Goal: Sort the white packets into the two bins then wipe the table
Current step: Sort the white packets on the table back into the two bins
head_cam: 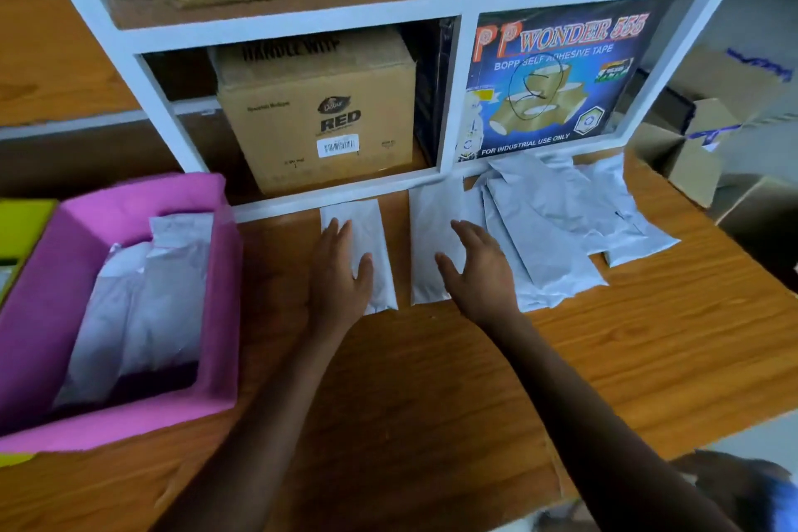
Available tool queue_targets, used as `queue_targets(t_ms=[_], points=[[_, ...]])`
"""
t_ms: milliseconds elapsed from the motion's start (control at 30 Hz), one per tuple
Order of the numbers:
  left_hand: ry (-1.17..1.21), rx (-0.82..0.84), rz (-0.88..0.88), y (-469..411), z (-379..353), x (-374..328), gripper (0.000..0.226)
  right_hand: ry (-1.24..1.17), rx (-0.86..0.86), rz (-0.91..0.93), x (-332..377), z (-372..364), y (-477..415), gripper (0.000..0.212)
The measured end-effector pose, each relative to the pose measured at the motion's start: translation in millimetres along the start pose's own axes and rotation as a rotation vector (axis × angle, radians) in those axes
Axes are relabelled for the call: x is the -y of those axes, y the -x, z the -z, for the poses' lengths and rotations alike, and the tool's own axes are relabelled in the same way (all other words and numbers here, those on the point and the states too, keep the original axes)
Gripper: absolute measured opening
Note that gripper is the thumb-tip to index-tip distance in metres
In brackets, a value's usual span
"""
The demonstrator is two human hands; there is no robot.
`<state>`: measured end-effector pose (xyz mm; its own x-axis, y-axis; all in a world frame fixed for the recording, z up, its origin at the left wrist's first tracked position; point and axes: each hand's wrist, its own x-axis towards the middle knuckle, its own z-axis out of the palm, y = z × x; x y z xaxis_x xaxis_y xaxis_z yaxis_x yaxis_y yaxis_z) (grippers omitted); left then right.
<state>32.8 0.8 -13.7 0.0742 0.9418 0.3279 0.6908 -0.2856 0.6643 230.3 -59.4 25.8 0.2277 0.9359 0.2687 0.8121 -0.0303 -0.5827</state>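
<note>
Head view: sorting under way, wipe not begun. Left hand (341, 268) lies flat, fingers spread, on a narrow packet (367, 255); nothing gripped. Right hand (479, 268) open, palm down, on a wider packet (432, 246) beside the loose pile (574, 220). Pink bin (216, 315) at left on the counter (432, 359) holds packets. Next, likely: pinch an edge, lift, carry to a bin.

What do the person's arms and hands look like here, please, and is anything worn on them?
Both arms are bare to the frame's bottom edge, with no sleeves in view. The left hand and right hand wear no gloves, and no rings, watch or bracelets show.
</note>
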Motion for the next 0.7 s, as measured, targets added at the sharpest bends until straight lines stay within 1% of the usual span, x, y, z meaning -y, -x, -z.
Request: queue_targets(t_ms=[67,133,200,267,300,367,433,500,600,667,700], points=[[-0.099,0.064,0.079,-21.8,-15.5,6.9,0.061,0.06,0.005,-0.037,-4.3,-14.4,-31.0,0.051],[-0.209,0.187,0.173,-32.5,-31.5,16.3,0.067,0.124,0.062,-0.076,-9.7,-31.3,-54.7,0.051],[-0.346,0.286,0.174,-32.4,-45.7,26.8,0.079,0.206,0.163,-0.105,-18.9,-50.9,-66.4,0.064],[-0.451,0.308,0.146,-31.3,-56.7,36.4,0.085,0.293,0.256,-0.138,-29.5,-72.6,-63.4,0.081],[-0.472,0.296,0.144,-32.1,-60.5,39.5,0.085,0.34,0.266,-0.137,-34.0,-82.0,-58.0,0.086],[-0.485,0.277,0.149,-33.7,-64.9,42.2,0.086,0.41,0.229,-0.116,-39.5,-94.7,-48.5,0.088],[-0.478,0.272,0.13,-34.1,-66.0,42.7,0.082,0.412,0.199,-0.124,-38.2,-98.9,-48.7,0.083],[-0.463,0.27,0.119,-34.4,-67.1,46.4,0.076,0.404,0.209,-0.127,-35.4,-100.5,-51.6,0.074],[-0.412,0.264,0.093,-35.5,-66.5,48.1,0.061,0.391,0.274,-0.112,-34.2,-97.2,-53.4,0.065],[-0.389,0.297,0.083,-37.4,-65.7,48.7,0.048,0.39,0.303,-0.091,-34.4,-93.1,-56.9,0.059],[-0.368,0.31,0.083,-37.7,-64.0,48.2,0.046,0.375,0.313,-0.086,-33.3,-89.7,-59.7,0.056]])
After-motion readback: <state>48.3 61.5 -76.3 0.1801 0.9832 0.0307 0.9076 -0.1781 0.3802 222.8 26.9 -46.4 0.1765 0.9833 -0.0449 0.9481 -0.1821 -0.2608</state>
